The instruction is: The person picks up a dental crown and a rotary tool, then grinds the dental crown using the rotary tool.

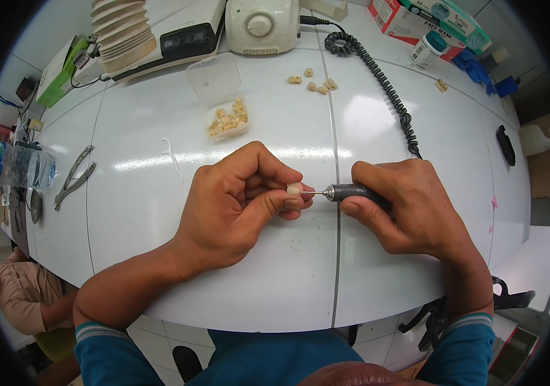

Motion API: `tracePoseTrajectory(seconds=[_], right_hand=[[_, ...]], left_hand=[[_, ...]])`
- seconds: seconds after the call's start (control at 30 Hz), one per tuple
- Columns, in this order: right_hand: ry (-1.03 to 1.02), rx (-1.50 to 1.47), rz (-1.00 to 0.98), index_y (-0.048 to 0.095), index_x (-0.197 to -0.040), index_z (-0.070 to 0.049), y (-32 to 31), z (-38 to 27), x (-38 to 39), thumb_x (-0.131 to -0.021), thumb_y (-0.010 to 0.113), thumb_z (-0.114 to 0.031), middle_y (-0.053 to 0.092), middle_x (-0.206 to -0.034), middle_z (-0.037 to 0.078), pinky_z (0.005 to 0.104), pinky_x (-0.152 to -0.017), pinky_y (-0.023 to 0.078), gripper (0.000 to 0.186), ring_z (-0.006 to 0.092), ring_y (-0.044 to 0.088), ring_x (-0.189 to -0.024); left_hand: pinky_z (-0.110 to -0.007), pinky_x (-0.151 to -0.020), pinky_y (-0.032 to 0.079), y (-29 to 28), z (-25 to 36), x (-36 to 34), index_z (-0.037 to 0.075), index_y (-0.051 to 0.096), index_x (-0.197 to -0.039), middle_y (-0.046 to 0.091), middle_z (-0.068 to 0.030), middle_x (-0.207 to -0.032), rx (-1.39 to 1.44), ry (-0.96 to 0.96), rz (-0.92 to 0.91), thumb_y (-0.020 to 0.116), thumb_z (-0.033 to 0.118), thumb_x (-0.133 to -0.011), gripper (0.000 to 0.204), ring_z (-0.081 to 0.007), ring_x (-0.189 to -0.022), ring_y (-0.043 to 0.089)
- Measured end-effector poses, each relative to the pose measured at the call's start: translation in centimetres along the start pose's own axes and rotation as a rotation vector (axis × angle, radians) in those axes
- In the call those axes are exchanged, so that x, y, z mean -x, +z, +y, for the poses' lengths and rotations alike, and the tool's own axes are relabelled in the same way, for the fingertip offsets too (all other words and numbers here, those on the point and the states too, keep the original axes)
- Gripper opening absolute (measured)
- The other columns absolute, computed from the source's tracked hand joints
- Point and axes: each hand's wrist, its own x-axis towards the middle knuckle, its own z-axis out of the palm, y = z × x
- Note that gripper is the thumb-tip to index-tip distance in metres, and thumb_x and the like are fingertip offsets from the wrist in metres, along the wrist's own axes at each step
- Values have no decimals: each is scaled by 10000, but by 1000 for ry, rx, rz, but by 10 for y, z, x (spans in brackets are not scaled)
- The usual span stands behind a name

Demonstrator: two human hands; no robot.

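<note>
Over the middle of the white table, my left hand (239,196) pinches a small cream-coloured dental crown (294,188) between thumb and fingers. My right hand (407,202) is wrapped round a black dental handpiece (351,192) with a silver nose. Its thin metal bur points left, and the tip reaches the crown or lies right beside it; which of these I cannot tell. A coiled black cord (384,83) runs from behind my right hand to a cream control box (262,26) with a round knob at the back.
Beyond my left hand stands an open clear plastic box (228,122) of tooth-like pieces. Several loose crowns (316,85) lie farther back. To the left are pliers (74,178), a white floss pick (172,159) and a plastic bottle (27,164). Another person (30,289) sits at lower left.
</note>
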Motion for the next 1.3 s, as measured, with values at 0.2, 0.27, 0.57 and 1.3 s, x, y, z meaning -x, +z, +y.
tracePoseTrajectory(seconds=[0.2, 0.27, 0.57, 1.3], right_hand=[[-21, 8, 25, 665, -851, -41, 1, 1, 0, -1065, 703, -449, 654, -644, 181, 513, -598, 465, 462, 420, 651, -592], [-31, 0, 33, 665, -850, -41, 2, 1, 0, -1063, 705, -444, 653, -645, 182, 515, -597, 463, 458, 420, 650, -592], [-10, -7, 42, 660, -843, -39, 2, 1, 0, -1063, 710, -433, 634, -635, 186, 514, -593, 460, 454, 424, 645, -590], [-26, 10, 61, 658, -867, -36, 4, 1, 0, -1056, 718, -431, 655, -671, 187, 528, -604, 463, 442, 441, 652, -632]], left_hand=[[-362, -964, 699, 1, 0, 0, -36, 601, -1197, 794, -216, -1168, 1, 11, 10, 664, -46, -1097, 119, -289, -1146, 813], [-362, -963, 699, 1, 0, 1, -35, 601, -1196, 794, -214, -1167, 4, 13, 10, 665, -46, -1096, 119, -290, -1145, 813], [-353, -951, 701, 1, -2, 1, -39, 604, -1202, 786, -209, -1165, 20, 21, 18, 668, -43, -1095, 125, -299, -1159, 809], [-320, -917, 693, 1, 1, 2, -78, 628, -1241, 782, -221, -1186, -53, 1, -9, 634, -54, -1108, 136, -291, -1175, 803]])
